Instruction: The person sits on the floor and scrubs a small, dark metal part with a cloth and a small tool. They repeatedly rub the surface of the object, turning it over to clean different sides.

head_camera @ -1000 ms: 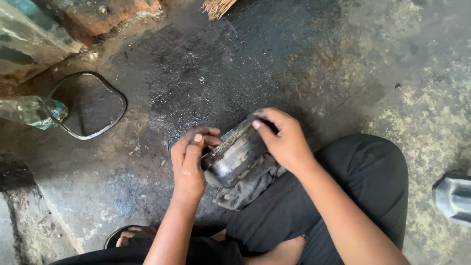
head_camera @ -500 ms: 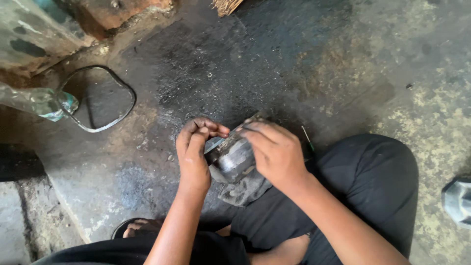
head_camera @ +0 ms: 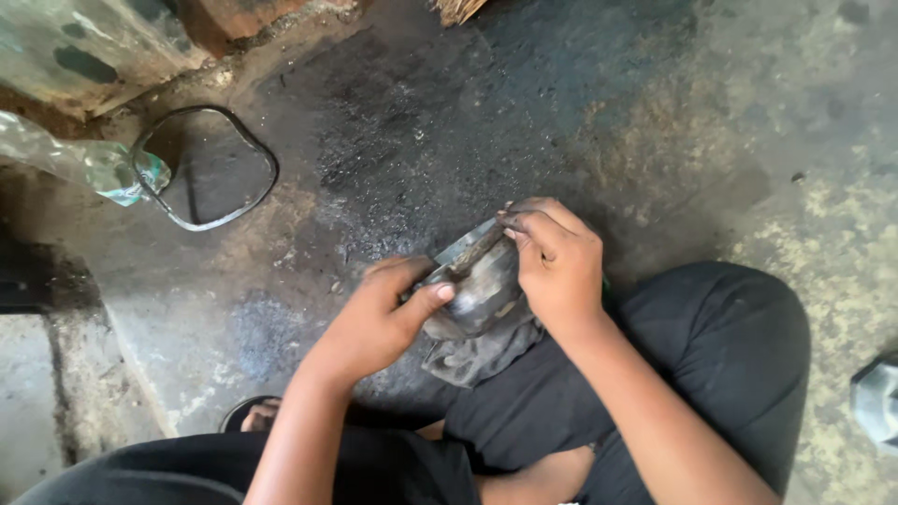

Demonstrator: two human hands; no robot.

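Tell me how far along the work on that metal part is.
Done: nothing can be told as finished. In hand: the left hand and right hand both grip the grimy round metal part, held over a dirty rag on the lap. Left: the part looks dark with grime; the rubber ring lies apart on the floor.

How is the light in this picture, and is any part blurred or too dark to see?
Head view: soft daylight, brighter on the concrete floor at right; the left edge falls into deep shadow; the metal part between left hand and right hand looks slightly soft, no strong glare.
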